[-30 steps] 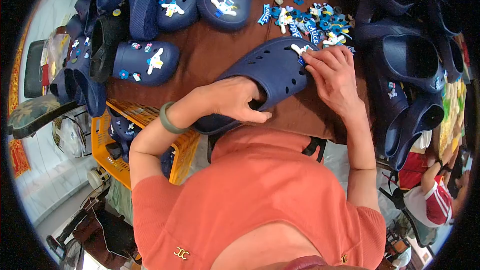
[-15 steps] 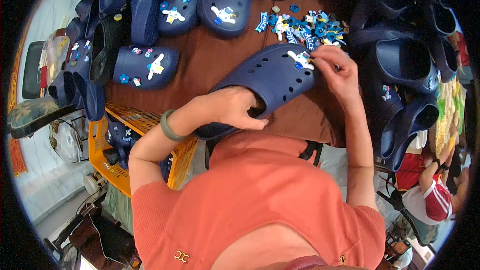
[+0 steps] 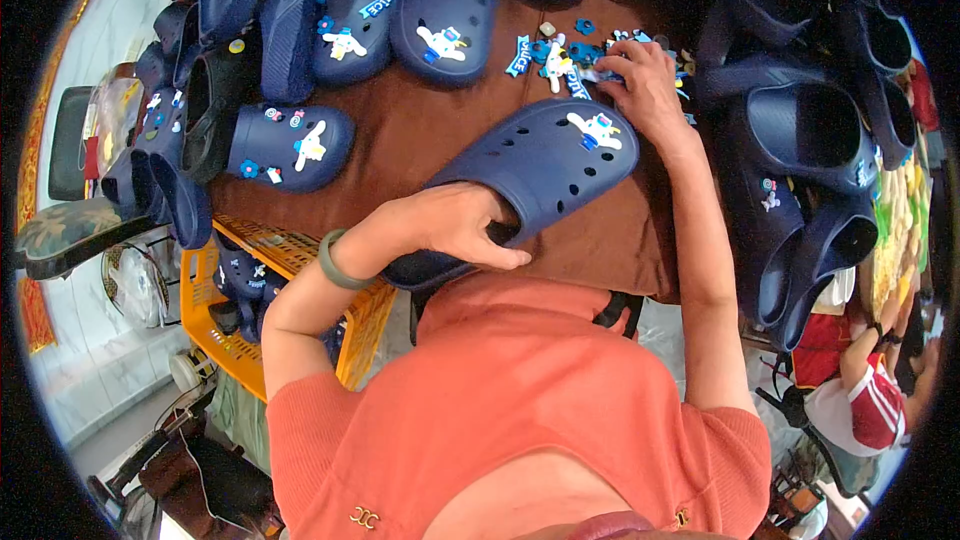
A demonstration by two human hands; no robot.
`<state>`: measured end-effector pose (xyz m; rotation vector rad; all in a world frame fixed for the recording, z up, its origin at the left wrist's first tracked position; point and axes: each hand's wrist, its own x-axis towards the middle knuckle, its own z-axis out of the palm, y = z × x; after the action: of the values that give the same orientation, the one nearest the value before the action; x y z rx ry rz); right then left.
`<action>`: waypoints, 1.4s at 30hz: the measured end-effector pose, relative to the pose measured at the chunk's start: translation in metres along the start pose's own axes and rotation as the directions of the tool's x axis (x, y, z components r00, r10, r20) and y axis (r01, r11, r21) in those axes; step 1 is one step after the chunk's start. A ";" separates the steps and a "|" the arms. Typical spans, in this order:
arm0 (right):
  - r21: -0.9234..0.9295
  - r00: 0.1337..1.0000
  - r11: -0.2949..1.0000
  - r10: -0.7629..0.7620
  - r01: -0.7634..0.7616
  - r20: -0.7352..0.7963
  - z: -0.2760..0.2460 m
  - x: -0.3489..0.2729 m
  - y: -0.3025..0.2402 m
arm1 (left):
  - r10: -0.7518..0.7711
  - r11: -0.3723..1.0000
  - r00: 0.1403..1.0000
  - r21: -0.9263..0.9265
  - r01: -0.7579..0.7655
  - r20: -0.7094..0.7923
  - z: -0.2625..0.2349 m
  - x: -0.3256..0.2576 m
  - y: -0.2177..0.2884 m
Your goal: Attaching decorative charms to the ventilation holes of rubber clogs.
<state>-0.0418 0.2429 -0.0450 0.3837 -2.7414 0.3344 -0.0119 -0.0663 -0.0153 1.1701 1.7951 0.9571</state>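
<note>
A navy clog (image 3: 535,165) with small round holes lies slanted before me, its toe toward the upper right. My left hand (image 3: 455,222) grips it at the opening, fingers inside and thumb along the outer rim. On the toe sits a white long-eared character charm (image 3: 598,131). Beyond the toe, my right hand (image 3: 645,85) is over a pile of shoe charms (image 3: 560,60) in blue, white and black. Its fingers are curved and apart among them, and nothing held shows. A finished-looking clog (image 3: 290,145) with several charms rests to the left.
Decorated navy clogs (image 3: 445,20) line the table's far side, and more clogs (image 3: 805,125) are stacked at the right. Brown cloth (image 3: 390,130) covers the table. A yellow basket (image 3: 200,295) holding clogs stands at lower left. At far right, another person's arm (image 3: 868,350) shows.
My right hand has left the charm on the clog's toe and moved away from me to the charm pile. My left hand keeps its grip; the clog has barely shifted.
</note>
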 end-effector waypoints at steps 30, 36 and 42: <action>0.588 0.977 0.783 0.117 -0.200 0.177 -0.076 -0.067 -0.082 | 0.027 0.995 0.996 0.094 -0.020 -0.081 0.002 0.001 -0.001; 0.464 0.976 0.861 0.215 -0.209 0.041 -0.058 -0.072 -0.099 | 0.056 0.992 0.996 0.113 -0.048 -0.076 0.004 0.001 -0.006; 0.427 0.975 0.891 0.208 -0.155 -0.080 -0.051 -0.075 -0.101 | 0.082 0.993 0.992 0.092 -0.074 -0.096 0.006 0.002 -0.007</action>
<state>0.0720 0.1790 -0.0080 0.2003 -2.5726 0.9739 -0.0097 -0.0657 -0.0247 1.2755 1.8996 1.0060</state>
